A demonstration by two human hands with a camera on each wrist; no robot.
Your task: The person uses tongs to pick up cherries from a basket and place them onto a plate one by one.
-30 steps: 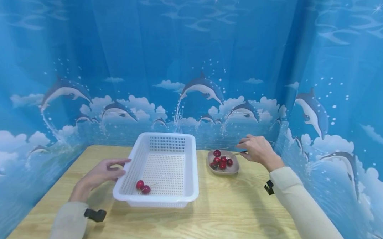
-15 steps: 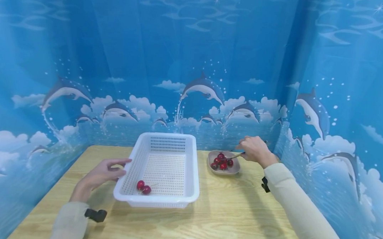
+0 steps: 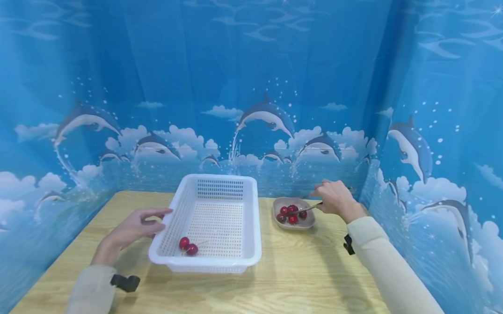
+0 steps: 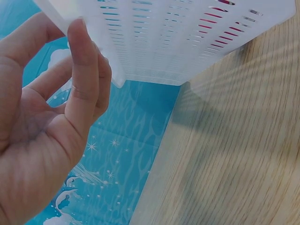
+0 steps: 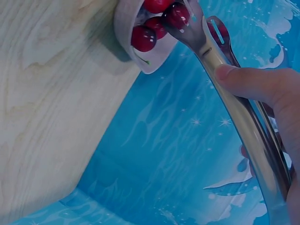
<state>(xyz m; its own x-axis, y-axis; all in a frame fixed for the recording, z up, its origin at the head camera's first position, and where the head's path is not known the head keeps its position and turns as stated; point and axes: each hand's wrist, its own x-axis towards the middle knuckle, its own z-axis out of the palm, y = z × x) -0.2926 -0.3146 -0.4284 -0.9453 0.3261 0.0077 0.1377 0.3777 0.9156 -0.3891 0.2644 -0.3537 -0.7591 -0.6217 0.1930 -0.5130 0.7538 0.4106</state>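
Note:
My left hand point(image 3: 135, 227) is at the left rim of a white perforated plastic basket point(image 3: 256, 232), its thumb and a finger pinching the edge, as the left wrist view shows. Two red cherries point(image 3: 191, 249) with stems lie in the basket's near left corner. My right hand point(image 3: 335, 197) grips metal tongs point(image 5: 234, 110), thumb along the upper arm. The slotted tong heads reach into a small pale dish point(image 3: 302, 226) holding several cherries point(image 3: 293, 219). One tong head lies against a dark cherry point(image 5: 177, 17); whether it is clamped I cannot tell.
Basket and dish stand side by side on a wood-grain table point(image 3: 296, 281), the dish near the back edge. A blue curtain point(image 3: 254, 82) with dolphins rises close behind the table and along both sides.
My right hand has moved slightly left, and the tongs now reach lower into the dish. The cherry at the dish's far side has shifted in among the others. My left hand stays put.

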